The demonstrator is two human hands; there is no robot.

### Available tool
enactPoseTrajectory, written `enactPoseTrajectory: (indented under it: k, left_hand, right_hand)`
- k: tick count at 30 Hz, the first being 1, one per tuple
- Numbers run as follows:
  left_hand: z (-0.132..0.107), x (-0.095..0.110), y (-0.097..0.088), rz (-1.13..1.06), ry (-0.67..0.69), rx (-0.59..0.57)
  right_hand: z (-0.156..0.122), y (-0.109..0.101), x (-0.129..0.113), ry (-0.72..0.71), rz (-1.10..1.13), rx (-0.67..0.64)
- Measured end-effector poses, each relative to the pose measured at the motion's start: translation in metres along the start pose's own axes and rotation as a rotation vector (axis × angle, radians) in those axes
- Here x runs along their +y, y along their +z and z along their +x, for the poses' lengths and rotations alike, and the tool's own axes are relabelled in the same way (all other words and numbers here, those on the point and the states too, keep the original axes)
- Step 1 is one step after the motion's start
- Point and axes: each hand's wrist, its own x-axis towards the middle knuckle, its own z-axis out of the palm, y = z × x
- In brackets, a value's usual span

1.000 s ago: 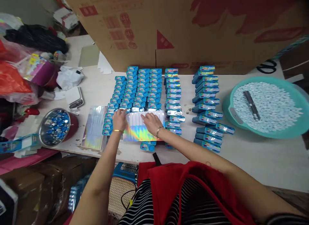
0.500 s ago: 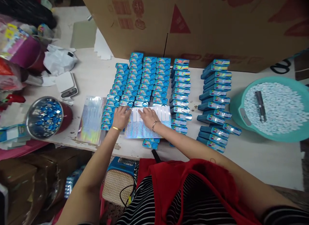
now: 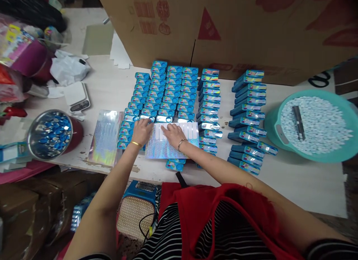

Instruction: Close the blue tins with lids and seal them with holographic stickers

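Note:
A shiny holographic sticker sheet (image 3: 160,150) lies over the front part of the rows of small blue tins (image 3: 170,92). Bare white strips run along its upper half. My right hand (image 3: 173,136) rests on these strips, fingers apart and pointing forward and left. Beside the sheet's left edge, my left hand (image 3: 142,132) is closed, its fingertips bent down at a tin's top. Whatever is between those fingertips is too small to make out. Tins to the right, in standing rows (image 3: 247,118), carry shiny strips on their upper faces.
A large cardboard box (image 3: 173,40) stands behind the tins. At right is a turquoise basin (image 3: 285,135) of small pale pieces with a black tool (image 3: 298,122) on top. At left are another holographic sheet (image 3: 104,139), a metal bowl (image 3: 35,135) of blue pieces and a white scale (image 3: 77,96).
My left hand has shifted slightly forward and right along the tins. My right hand stays on the sheet, almost unmoved. The whole view has shifted a little.

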Motion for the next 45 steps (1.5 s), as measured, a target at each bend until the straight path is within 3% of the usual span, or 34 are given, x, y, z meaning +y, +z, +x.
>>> enactPoseTrajectory:
  k: [7,12,14,17,19,22,25,27,31,34,37,45]
  left_hand:
    - [-0.008,0.005,0.003,-0.032,0.012,0.057]
    - [-0.037,0.026,-0.02,-0.142,-0.059,0.073]
    - [-0.055,0.042,-0.035,-0.257,-0.168,0.161]
    - [-0.077,0.075,-0.056,-0.575,-0.488,0.467]
    - [-0.085,0.099,-0.063,-0.871,-0.695,0.639]
    - [-0.086,0.131,-0.063,-1.258,-0.848,0.708]
    - [-0.084,0.162,-0.053,-1.482,-0.912,0.634]
    - [-0.083,0.183,-0.042,-1.545,-0.939,0.517]
    - [-0.081,0.224,-0.012,-1.48,-0.848,0.252]
    - [-0.076,0.247,0.008,-1.265,-0.672,0.17]
    - [-0.07,0.26,0.019,-1.009,-0.569,0.144]
    - [-0.062,0.274,0.029,-0.649,-0.527,0.035]
  right_hand:
    - [-0.001,0.001,0.0,-0.003,-0.019,-0.001]
    - [0.001,0.001,0.001,0.003,0.001,-0.005]
    - [0.002,-0.001,0.002,-0.001,0.025,-0.01]
    - [-0.005,-0.006,0.001,-0.01,0.144,0.035]
    - [-0.02,-0.009,-0.001,-0.004,0.38,0.141]
    - [-0.058,-0.009,-0.006,0.028,0.924,0.202]
    - [-0.105,-0.007,-0.006,0.127,1.291,0.146]
    - [-0.136,-0.005,0.001,0.221,1.387,0.211]
    - [-0.192,-0.001,0.031,0.356,1.351,0.388]
    - [-0.224,0.005,0.054,0.437,1.221,0.439]
    - [-0.241,0.015,0.068,0.5,1.124,0.471]
    - [-0.246,0.037,0.089,0.475,0.898,0.541]
